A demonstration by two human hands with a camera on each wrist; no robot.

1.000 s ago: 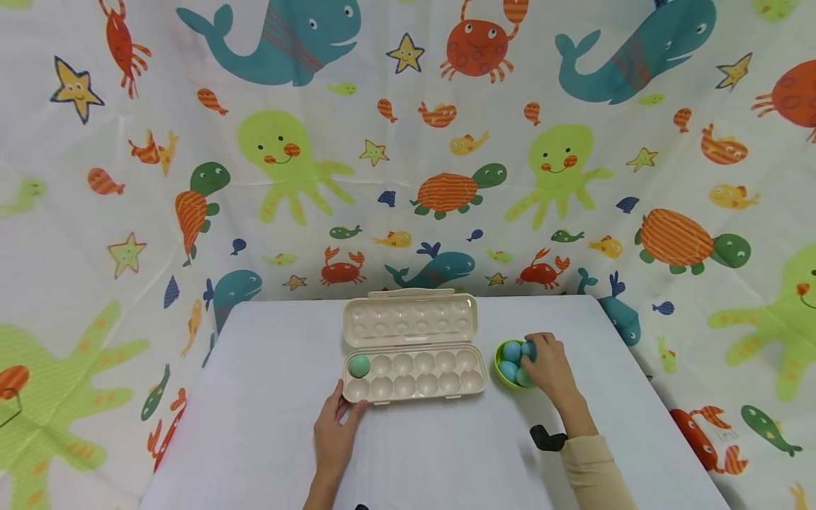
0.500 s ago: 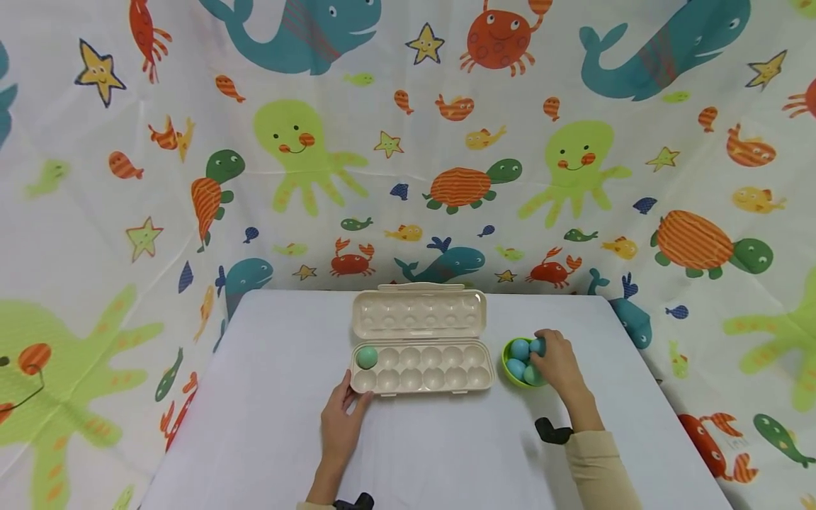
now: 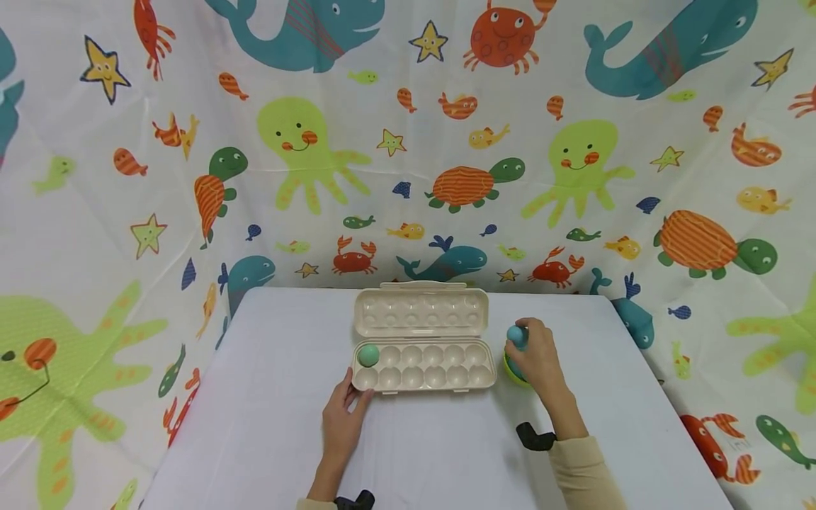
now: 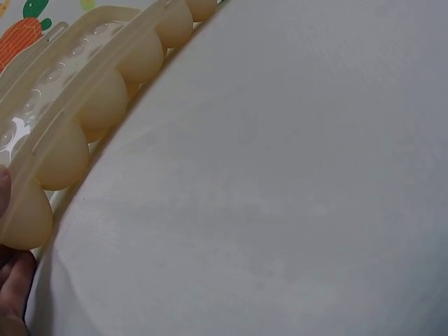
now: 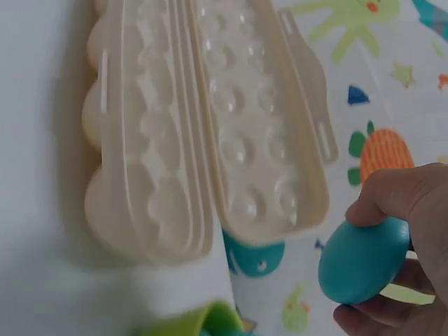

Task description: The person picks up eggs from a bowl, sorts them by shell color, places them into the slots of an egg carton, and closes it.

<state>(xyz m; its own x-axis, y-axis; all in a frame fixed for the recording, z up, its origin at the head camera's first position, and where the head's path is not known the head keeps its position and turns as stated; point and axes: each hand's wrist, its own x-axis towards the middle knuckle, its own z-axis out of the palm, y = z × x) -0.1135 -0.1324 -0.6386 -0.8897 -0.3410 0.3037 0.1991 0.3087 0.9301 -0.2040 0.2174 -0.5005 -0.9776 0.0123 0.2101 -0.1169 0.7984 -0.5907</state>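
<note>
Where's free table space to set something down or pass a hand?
Widest bare patch: table left of the egg carton, out to its left edge. The near strip between the left hand and right hand is bare too. Crowded on the right: the right hand holds a blue egg over the green bowl, close beside the carton.

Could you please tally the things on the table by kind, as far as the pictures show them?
Egg cartons: 1, the open beige carton, steadied by the left hand.
Eggs in plain view: 2, a green egg in the carton and a blue egg held by the right hand.
Bowls: 1, the green bowl, contents hidden.
Total: 4.
</note>
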